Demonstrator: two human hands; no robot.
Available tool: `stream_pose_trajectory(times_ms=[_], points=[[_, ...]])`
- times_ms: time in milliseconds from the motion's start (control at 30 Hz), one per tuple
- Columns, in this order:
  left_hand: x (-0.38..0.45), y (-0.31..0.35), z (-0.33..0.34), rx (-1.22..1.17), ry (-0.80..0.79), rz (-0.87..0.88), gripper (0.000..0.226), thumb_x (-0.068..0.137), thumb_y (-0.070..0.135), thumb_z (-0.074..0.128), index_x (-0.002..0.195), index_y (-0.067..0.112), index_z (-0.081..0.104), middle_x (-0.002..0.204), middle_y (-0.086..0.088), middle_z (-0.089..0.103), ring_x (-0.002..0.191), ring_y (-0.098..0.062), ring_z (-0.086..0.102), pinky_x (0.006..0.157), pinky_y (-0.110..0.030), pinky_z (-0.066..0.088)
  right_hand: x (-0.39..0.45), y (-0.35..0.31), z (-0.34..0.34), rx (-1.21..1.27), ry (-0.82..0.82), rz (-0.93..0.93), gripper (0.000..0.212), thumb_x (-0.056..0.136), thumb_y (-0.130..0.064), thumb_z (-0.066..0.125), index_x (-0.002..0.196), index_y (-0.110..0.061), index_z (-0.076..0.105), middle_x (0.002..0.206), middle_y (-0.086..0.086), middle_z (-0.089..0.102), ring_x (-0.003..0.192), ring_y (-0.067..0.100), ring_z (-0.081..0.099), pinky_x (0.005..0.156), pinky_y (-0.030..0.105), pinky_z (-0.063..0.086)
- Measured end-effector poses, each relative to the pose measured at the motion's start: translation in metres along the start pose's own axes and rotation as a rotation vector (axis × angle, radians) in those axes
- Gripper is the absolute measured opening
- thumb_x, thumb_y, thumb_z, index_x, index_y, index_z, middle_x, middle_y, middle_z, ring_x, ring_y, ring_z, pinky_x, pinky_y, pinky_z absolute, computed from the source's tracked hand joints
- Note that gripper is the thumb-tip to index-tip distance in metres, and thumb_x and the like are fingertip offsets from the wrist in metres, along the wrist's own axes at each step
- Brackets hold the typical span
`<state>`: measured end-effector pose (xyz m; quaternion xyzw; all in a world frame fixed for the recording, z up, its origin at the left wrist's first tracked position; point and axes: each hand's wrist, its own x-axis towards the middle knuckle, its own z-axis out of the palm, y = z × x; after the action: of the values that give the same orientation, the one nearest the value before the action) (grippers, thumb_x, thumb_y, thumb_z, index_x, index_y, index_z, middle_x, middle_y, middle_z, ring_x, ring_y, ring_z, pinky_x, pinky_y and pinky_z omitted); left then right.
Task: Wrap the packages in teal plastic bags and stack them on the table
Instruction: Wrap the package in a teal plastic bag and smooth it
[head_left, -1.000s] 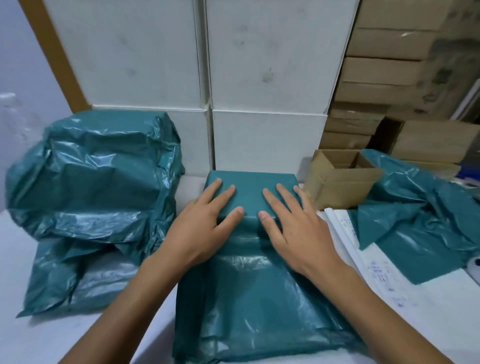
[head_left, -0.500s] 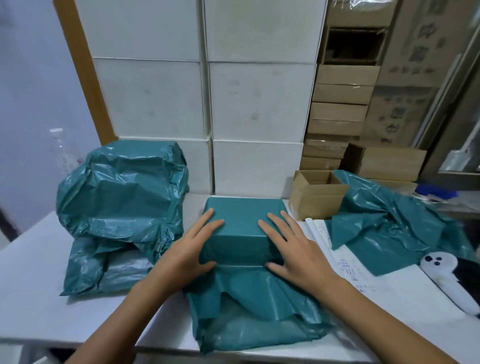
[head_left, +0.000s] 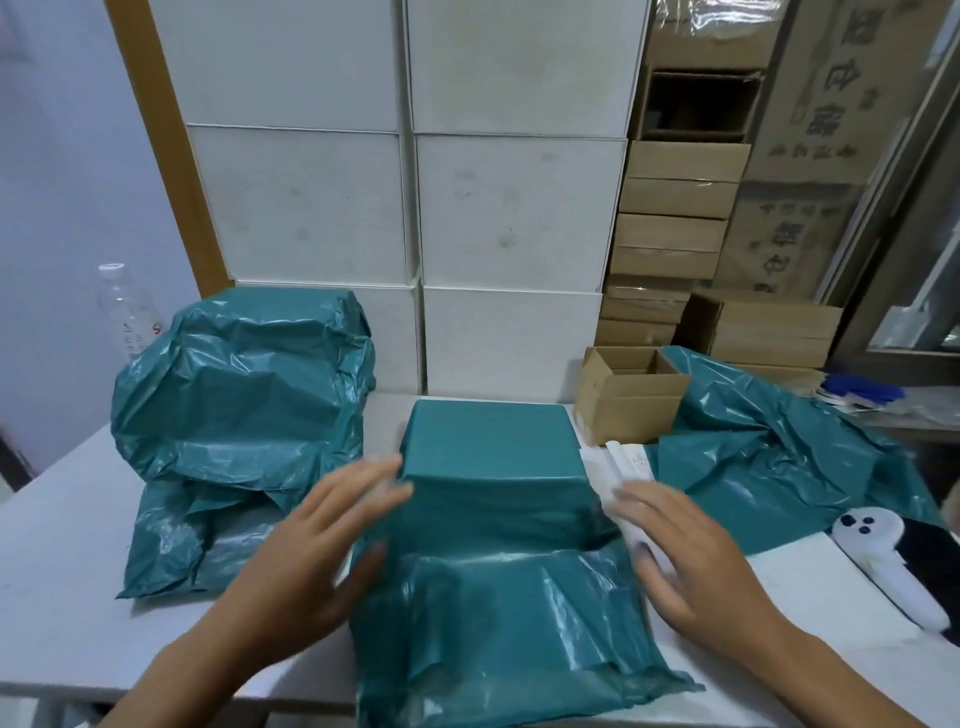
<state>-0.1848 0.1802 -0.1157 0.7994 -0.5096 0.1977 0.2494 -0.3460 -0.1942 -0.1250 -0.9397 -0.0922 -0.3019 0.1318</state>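
Observation:
A box-shaped package in a teal plastic bag stands at the middle of the white table. The bag's loose end spills toward me over the table's front edge. My left hand is at the package's left side, fingers spread, blurred by motion. My right hand hovers to the package's right with fingers apart, holding nothing. A stack of teal-wrapped packages sits at the left.
Loose teal bags lie at the right beside an open cardboard box. Paper sheets and a white controller are at the right. White boxes and cardboard boxes stand behind. A plastic bottle stands far left.
Both hands have come off the top of the package and moved apart to its sides. The view has pulled back and tilted up.

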Motion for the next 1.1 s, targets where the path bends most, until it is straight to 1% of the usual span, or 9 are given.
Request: stream_pose_trajectory(times_ms=[100, 200, 267, 367, 467, 567, 700, 900, 1100], points=[[-0.047, 0.009, -0.012, 0.02, -0.247, 0.1, 0.057, 0.099, 0.046, 0.058, 0.154, 0.039, 0.046, 0.164, 0.025, 0.035, 0.152, -0.005, 0.035, 0.12, -0.026, 0.029, -0.044, 0.008, -0.011, -0.024, -0.266, -0.007, 0.065, 0.081, -0.005, 0.065, 0.141, -0.031, 0.063, 0.148, -0.018, 0.058, 0.142, -0.002, 0.045, 0.113, 0.036, 0.047], [-0.077, -0.004, 0.007, 0.214, -0.38, 0.155, 0.059, 0.108, 0.049, 0.039, 0.164, 0.039, 0.024, 0.171, 0.023, 0.02, 0.154, -0.003, 0.028, 0.117, -0.025, 0.032, -0.051, -0.003, -0.021, -0.024, -0.619, 0.035, 0.081, 0.084, -0.025, 0.058, 0.157, -0.05, 0.032, 0.166, -0.035, 0.016, 0.152, -0.014, 0.009, 0.125, 0.018, 0.014], [-0.084, -0.007, 0.016, 0.241, -0.412, 0.183, 0.053, 0.11, 0.046, 0.032, 0.162, 0.037, 0.03, 0.168, 0.024, 0.027, 0.154, -0.004, 0.029, 0.118, -0.025, 0.031, -0.048, -0.009, -0.024, -0.032, -0.725, 0.027, 0.078, 0.085, -0.038, 0.049, 0.156, -0.056, 0.024, 0.163, -0.039, 0.004, 0.148, -0.021, -0.007, 0.123, 0.011, -0.003], [-0.079, -0.001, 0.018, 0.157, -0.333, 0.199, 0.04, 0.105, 0.043, 0.048, 0.144, 0.042, 0.057, 0.145, 0.029, 0.057, 0.14, 0.0, 0.05, 0.114, -0.025, 0.035, -0.053, -0.008, -0.021, -0.137, -0.747, -0.038, 0.059, 0.096, -0.059, 0.044, 0.154, -0.05, 0.04, 0.161, -0.029, 0.033, 0.15, -0.018, 0.002, 0.122, 0.013, -0.002], [-0.067, 0.007, 0.01, 0.071, -0.193, 0.162, 0.027, 0.095, 0.029, 0.065, 0.116, 0.044, 0.07, 0.111, 0.028, 0.071, 0.11, 0.002, 0.066, 0.096, -0.021, 0.045, -0.073, 0.002, -0.001, -0.248, -0.525, -0.237, 0.044, 0.109, -0.045, 0.035, 0.145, -0.039, 0.059, 0.137, -0.012, 0.065, 0.136, 0.0, 0.044, 0.121, 0.02, 0.019], [-0.055, 0.014, 0.001, -0.106, -0.052, -0.001, 0.029, 0.088, 0.03, 0.067, 0.115, 0.041, 0.067, 0.107, 0.024, 0.072, 0.093, -0.003, 0.071, 0.079, -0.022, 0.054, -0.069, -0.014, -0.003, -0.091, -0.324, -0.277, 0.028, 0.11, -0.033, 0.046, 0.118, -0.039, 0.072, 0.111, -0.017, 0.069, 0.11, -0.001, 0.056, 0.102, 0.014, 0.037], [-0.02, 0.025, -0.01, -0.531, 0.112, -0.338, 0.023, 0.093, 0.029, 0.059, 0.109, 0.038, 0.072, 0.099, 0.014, 0.077, 0.085, -0.008, 0.073, 0.07, -0.027, 0.06, -0.036, -0.038, -0.027, 0.302, -0.131, 0.151, 0.032, 0.099, -0.004, 0.066, 0.094, -0.036, 0.067, 0.095, -0.02, 0.07, 0.096, 0.002, 0.066, 0.081, 0.017, 0.049], [0.076, 0.004, -0.013, -0.671, 0.258, -0.674, 0.023, 0.107, 0.019, 0.055, 0.105, 0.026, 0.077, 0.102, 0.01, 0.08, 0.094, -0.007, 0.074, 0.082, -0.034, 0.059, 0.072, -0.039, -0.026, 0.791, 0.166, 0.678, 0.027, 0.109, -0.017, 0.047, 0.11, -0.034, 0.069, 0.095, -0.033, 0.076, 0.089, -0.017, 0.067, 0.073, 0.005, 0.048], [0.133, -0.041, 0.018, -0.63, 0.158, -0.832, 0.029, 0.107, 0.038, 0.046, 0.103, 0.032, 0.074, 0.101, -0.002, 0.079, 0.098, -0.027, 0.074, 0.095, -0.049, 0.057, 0.137, -0.012, 0.022, 0.815, 0.146, 0.914, 0.026, 0.108, -0.036, 0.043, 0.113, -0.036, 0.069, 0.103, -0.001, 0.079, 0.096, 0.017, 0.075, 0.08, 0.036, 0.056]])
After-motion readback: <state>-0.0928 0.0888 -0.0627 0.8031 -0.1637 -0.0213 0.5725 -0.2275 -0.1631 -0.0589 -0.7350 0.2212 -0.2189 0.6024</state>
